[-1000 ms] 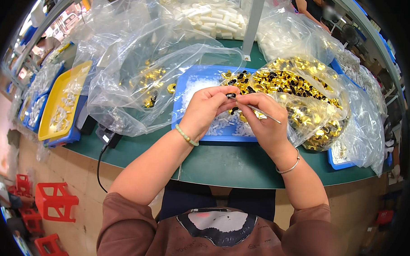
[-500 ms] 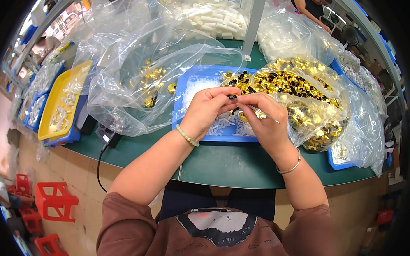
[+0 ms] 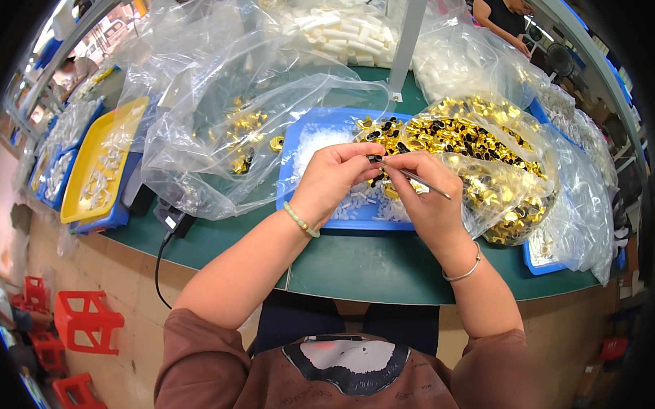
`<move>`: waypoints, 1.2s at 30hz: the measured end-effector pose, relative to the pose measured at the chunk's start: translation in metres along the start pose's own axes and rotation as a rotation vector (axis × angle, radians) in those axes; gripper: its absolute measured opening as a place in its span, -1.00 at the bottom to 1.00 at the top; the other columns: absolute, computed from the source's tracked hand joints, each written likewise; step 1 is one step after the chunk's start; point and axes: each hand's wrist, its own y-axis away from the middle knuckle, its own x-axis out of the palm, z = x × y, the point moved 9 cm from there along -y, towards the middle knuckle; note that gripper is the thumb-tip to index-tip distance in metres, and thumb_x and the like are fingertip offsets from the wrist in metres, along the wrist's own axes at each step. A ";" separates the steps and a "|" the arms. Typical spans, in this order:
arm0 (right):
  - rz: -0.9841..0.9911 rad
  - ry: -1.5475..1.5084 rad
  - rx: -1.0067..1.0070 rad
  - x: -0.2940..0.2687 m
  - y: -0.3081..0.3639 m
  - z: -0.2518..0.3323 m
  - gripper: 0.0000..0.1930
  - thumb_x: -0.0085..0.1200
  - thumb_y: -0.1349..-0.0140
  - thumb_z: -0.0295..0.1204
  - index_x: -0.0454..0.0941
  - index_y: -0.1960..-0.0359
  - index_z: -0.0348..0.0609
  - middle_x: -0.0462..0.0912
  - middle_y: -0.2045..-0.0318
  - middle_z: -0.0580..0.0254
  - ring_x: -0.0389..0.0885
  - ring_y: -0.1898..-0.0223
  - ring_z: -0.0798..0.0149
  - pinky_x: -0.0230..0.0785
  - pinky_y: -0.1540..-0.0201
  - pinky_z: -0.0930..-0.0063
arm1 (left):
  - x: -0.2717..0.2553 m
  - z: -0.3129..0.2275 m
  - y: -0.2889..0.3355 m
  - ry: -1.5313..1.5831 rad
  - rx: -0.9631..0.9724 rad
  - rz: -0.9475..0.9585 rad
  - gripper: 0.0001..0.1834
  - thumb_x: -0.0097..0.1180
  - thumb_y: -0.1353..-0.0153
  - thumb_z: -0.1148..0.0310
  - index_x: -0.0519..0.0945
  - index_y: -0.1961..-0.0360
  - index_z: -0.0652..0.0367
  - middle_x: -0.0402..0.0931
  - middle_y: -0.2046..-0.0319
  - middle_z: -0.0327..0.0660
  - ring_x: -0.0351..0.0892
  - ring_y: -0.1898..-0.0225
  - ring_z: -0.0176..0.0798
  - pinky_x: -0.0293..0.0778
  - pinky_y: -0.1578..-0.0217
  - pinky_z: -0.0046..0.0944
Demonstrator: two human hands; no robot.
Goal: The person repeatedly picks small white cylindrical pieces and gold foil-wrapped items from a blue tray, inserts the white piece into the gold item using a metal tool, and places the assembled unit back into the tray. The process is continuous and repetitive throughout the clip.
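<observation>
Between thumb and fingertips, my left hand (image 3: 333,174) pinches a small black-and-gold part (image 3: 374,158). My right hand (image 3: 427,188) is closed on a thin metal tool (image 3: 430,185), like a tweezer or a pick, whose tip meets that part. Both hands work above a blue tray (image 3: 288,142). White granules (image 3: 322,138) and short white tube pieces (image 3: 356,200) lie in this tray. Just right of my hands, a clear bag spills a heap of shiny gold and black parts (image 3: 474,137) over the tray's edge.
A large clear plastic bag (image 3: 199,149) with some gold parts lies to the left. Farther left stands a yellow tray (image 3: 79,188). White cylinders (image 3: 341,32) fill a bag behind a grey post (image 3: 405,48). Red stools (image 3: 89,322) stand on the floor. Another person (image 3: 501,19) sits far right.
The metal tool now shows more of its length from my right hand and lies at a different angle. Both hands have shifted only slightly, still together at the small part.
</observation>
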 end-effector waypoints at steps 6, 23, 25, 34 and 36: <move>0.017 0.021 0.035 0.000 0.000 0.003 -0.86 0.23 -0.06 -0.66 0.60 0.33 -0.25 0.64 0.41 0.13 0.64 0.39 0.18 0.49 0.33 0.46 | 0.000 0.001 0.000 -0.035 -0.005 0.000 -0.67 -0.04 -0.30 0.53 0.53 -0.04 0.45 0.58 0.04 -0.02 0.60 0.03 -0.27 0.53 -0.08 -0.33; -0.184 -0.197 0.066 -0.026 0.001 -0.006 -0.86 0.24 -0.11 -0.64 0.61 0.27 -0.27 0.68 0.27 0.13 0.64 0.24 0.32 0.50 0.15 0.52 | -0.020 -0.092 0.038 -0.942 0.301 -0.031 -0.72 -0.01 -0.22 0.48 0.64 0.10 0.32 0.65 0.26 -0.11 0.65 0.34 -0.36 0.51 0.30 -0.39; -0.179 -0.212 0.059 -0.024 0.002 -0.004 -0.86 0.24 -0.11 -0.64 0.61 0.28 -0.27 0.68 0.27 0.13 0.65 0.24 0.32 0.50 0.16 0.52 | -0.065 -0.115 0.039 -1.197 0.383 -0.205 -0.69 0.00 -0.20 0.46 0.62 0.07 0.31 0.64 0.24 -0.08 0.63 0.33 -0.31 0.51 0.27 -0.33; -0.176 -0.148 0.014 -0.029 -0.004 0.001 -0.88 0.21 -0.13 -0.63 0.59 0.28 -0.29 0.65 0.32 0.16 0.61 0.29 0.31 0.44 0.20 0.52 | -0.002 -0.070 0.031 -1.059 0.282 0.115 -0.66 0.10 -0.16 0.42 0.58 0.02 0.24 0.59 0.14 0.00 0.59 0.16 0.01 0.49 0.10 -0.16; -0.170 -0.109 0.022 -0.028 -0.006 0.000 -0.90 0.19 -0.16 -0.62 0.58 0.29 -0.29 0.63 0.34 0.18 0.58 0.31 0.32 0.40 0.22 0.53 | 0.030 -0.049 0.025 -1.287 0.521 0.145 -0.71 0.14 -0.14 0.42 0.61 0.08 0.22 0.58 0.21 -0.04 0.58 0.21 0.01 0.51 0.13 -0.13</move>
